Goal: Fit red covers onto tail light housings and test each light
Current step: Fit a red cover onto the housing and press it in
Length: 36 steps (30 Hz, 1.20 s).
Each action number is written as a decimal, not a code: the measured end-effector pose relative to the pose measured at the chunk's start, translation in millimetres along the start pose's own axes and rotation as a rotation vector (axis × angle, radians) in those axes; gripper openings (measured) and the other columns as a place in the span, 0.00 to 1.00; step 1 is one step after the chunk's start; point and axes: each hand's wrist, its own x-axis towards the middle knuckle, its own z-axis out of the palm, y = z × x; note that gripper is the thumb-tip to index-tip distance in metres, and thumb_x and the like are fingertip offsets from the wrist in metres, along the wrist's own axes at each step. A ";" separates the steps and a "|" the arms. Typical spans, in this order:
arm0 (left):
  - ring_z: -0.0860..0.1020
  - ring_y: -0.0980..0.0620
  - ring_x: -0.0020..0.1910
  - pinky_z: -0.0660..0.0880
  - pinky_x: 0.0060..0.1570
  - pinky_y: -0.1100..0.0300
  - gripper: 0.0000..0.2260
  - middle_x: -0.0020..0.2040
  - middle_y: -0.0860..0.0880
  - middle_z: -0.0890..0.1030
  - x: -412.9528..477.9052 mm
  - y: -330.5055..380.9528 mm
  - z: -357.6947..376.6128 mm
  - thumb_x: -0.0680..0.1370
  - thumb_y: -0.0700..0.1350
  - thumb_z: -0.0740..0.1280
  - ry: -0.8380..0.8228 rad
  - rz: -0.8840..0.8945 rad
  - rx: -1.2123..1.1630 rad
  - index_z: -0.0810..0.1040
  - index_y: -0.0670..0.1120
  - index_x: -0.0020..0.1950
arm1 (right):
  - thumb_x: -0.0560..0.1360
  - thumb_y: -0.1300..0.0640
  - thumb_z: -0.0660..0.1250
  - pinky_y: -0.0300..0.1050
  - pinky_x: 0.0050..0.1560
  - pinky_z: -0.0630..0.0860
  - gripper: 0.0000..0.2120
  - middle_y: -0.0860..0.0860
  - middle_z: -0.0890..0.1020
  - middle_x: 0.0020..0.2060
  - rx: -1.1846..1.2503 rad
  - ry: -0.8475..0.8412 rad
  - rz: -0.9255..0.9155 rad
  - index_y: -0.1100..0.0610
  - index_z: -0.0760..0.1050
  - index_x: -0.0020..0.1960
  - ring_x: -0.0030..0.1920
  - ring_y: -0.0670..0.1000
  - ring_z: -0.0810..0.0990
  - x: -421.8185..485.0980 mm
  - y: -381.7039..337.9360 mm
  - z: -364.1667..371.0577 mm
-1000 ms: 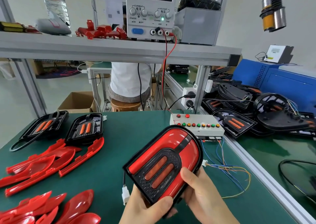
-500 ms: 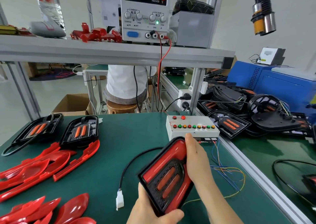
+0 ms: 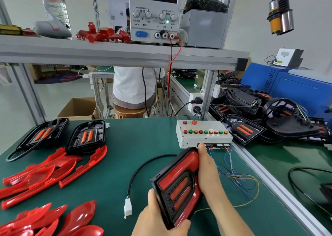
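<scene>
- Over the near middle of the green bench mat (image 3: pixel 125 145), a tail light (image 3: pixel 177 187) is being held tilted, its red cover (image 3: pixel 179 170) sitting on the black housing (image 3: pixel 161 202) around two orange strips.
- The left hand (image 3: pixel 156 217) is gripping the light's near end, with the thumb curling along its lower edge.
- The right hand (image 3: pixel 206 172) is lying flat against the light's right side with its fingers straight. One fingertip is reaching the front edge of the white test box (image 3: pixel 203 136).
- A black cable (image 3: pixel 143 165) is looping from the light across the mat to a white connector (image 3: pixel 128 208), which is lying loose, well apart from the test box.
- Coloured wires (image 3: pixel 239 178) are trailing from the box front, to the right of the right hand.
- Two uncovered housings (image 3: pixel 86 136) are lying at the far left, with loose red covers (image 3: pixel 45 171) piled just in front of them.
- The power supply (image 3: pixel 155 12) on the shelf is showing 0.000 and 12.00.
- More black housings (image 3: pixel 269 120) are lying heaped on the neighbouring bench to the right.
</scene>
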 end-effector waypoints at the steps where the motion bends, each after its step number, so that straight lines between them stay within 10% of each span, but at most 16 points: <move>1: 0.74 0.65 0.50 0.67 0.47 0.78 0.45 0.55 0.60 0.74 -1.6 -2.2 5.4 0.65 0.57 0.75 0.003 0.075 -0.083 0.48 0.55 0.71 | 0.70 0.25 0.44 0.54 0.68 0.69 0.40 0.49 0.84 0.55 -0.049 -0.014 -0.001 0.49 0.79 0.61 0.58 0.47 0.80 1.1 -0.2 -1.1; 3: 0.78 0.59 0.57 0.74 0.56 0.67 0.40 0.61 0.56 0.79 -0.1 5.4 11.6 0.64 0.47 0.76 -0.043 0.209 -0.447 0.59 0.53 0.70 | 0.64 0.23 0.39 0.54 0.73 0.64 0.49 0.53 0.78 0.65 -0.152 -0.030 0.047 0.50 0.73 0.70 0.67 0.53 0.74 4.1 -2.2 -4.5; 6: 0.82 0.42 0.47 0.79 0.41 0.53 0.36 0.65 0.51 0.78 3.0 1.6 6.5 0.66 0.45 0.77 -0.151 0.215 -0.746 0.64 0.56 0.70 | 0.63 0.23 0.39 0.56 0.70 0.67 0.46 0.53 0.81 0.59 -0.119 -0.097 0.189 0.47 0.75 0.65 0.62 0.55 0.78 6.4 -3.1 -13.5; 11: 0.80 0.40 0.48 0.79 0.39 0.52 0.32 0.59 0.41 0.81 2.1 1.0 1.2 0.64 0.60 0.78 -0.229 0.080 -1.061 0.76 0.53 0.65 | 0.76 0.31 0.50 0.45 0.36 0.80 0.27 0.51 0.87 0.41 0.100 -0.227 0.300 0.45 0.80 0.55 0.39 0.50 0.85 -1.2 3.2 -36.1; 16: 0.80 0.44 0.30 0.77 0.31 0.55 0.25 0.55 0.39 0.82 2.4 10.2 -8.0 0.77 0.63 0.60 -0.395 -0.027 -1.209 0.74 0.51 0.69 | 0.67 0.43 0.68 0.42 0.32 0.79 0.24 0.50 0.83 0.36 0.216 -0.307 0.276 0.52 0.76 0.60 0.35 0.50 0.83 -9.2 11.6 -48.7; 21: 0.79 0.38 0.33 0.76 0.29 0.53 0.31 0.53 0.32 0.80 -0.7 6.3 -11.8 0.69 0.65 0.58 -0.507 -0.003 -1.258 0.82 0.44 0.58 | 0.67 0.46 0.70 0.46 0.35 0.80 0.23 0.55 0.83 0.39 0.349 -0.275 0.260 0.52 0.77 0.60 0.37 0.54 0.84 -14.3 23.3 -54.8; 25: 0.80 0.33 0.37 0.79 0.33 0.51 0.15 0.48 0.26 0.79 -13.2 13.5 -12.2 0.70 0.46 0.72 -0.388 -0.002 -1.171 0.82 0.45 0.56 | 0.65 0.49 0.74 0.48 0.36 0.81 0.25 0.54 0.85 0.44 0.391 -0.295 0.229 0.50 0.75 0.62 0.41 0.56 0.85 -20.6 26.6 -55.9; 32: 0.73 0.27 0.61 0.67 0.64 0.34 0.38 0.67 0.37 0.75 -6.2 -1.3 1.0 0.70 0.47 0.77 -0.310 0.166 -0.923 0.62 0.47 0.74 | 0.60 0.51 0.82 0.62 0.49 0.81 0.38 0.52 0.84 0.55 0.318 -0.304 0.138 0.45 0.71 0.67 0.51 0.57 0.85 -23.5 26.6 -57.0; 36: 0.71 0.29 0.65 0.59 0.66 0.27 0.36 0.70 0.40 0.72 -7.8 -0.2 7.8 0.72 0.46 0.75 -0.225 0.166 -0.961 0.60 0.46 0.75 | 0.63 0.50 0.75 0.65 0.55 0.78 0.33 0.49 0.84 0.56 0.312 -0.287 0.074 0.42 0.71 0.66 0.53 0.55 0.84 -23.9 26.6 -59.7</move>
